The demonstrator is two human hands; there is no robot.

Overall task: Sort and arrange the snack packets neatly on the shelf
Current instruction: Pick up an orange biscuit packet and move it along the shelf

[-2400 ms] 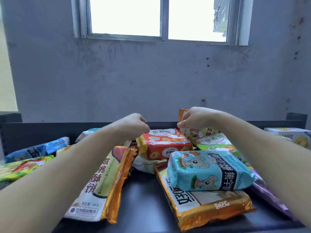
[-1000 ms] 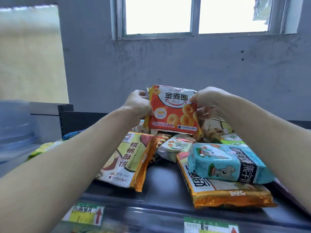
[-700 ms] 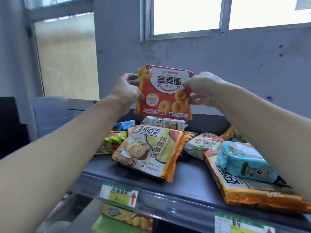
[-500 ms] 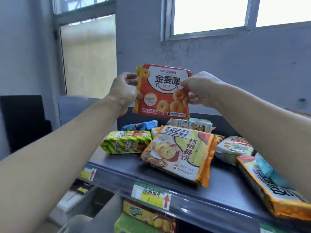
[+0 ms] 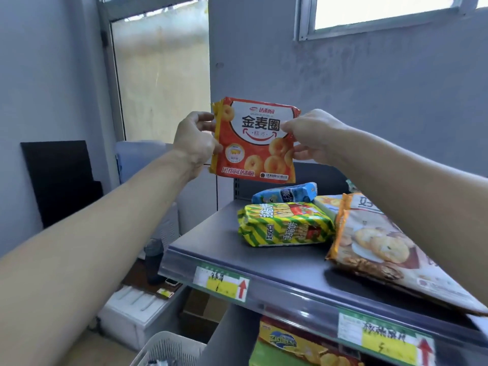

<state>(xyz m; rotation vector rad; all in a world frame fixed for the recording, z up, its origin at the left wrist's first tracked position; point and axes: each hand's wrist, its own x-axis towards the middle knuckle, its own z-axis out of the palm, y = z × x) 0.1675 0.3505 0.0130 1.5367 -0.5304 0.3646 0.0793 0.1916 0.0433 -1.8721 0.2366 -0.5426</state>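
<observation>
Two hands hold one packet clear of the dark shelf (image 5: 264, 262), which fills the view from 3 to 6 o'clock. At 4 o'clock on it lies the large biscuit packet (image 5: 375, 241), angled, its near corner reaching the front lip. Just beside it, toward 9 o'clock, the green-and-yellow striped packet (image 5: 285, 224) lies flat, and the two look to be touching.

The red ring-snack packet (image 5: 254, 140) hangs upright in the air at 12 o'clock from the striped one, face toward the camera. The left hand (image 5: 194, 143) pinches its left edge, fingers curled round the seam. The right hand (image 5: 314, 136) pinches the right edge the same way. A small blue packet (image 5: 285, 194) lies behind the striped one, directly under the red packet.

The bare patch of shelf at 7 o'clock from the striped packet looks like the likely spot. The risk is that a slack packet stood on edge there would topple off the open end, or that a lowered forearm would nudge the biscuit packet over the lip.

The right forearm covers much of the shelf's right side, and the frame cuts off the rest. The handwriting on the price label (image 5: 221, 282) is too blurred to read.
</observation>
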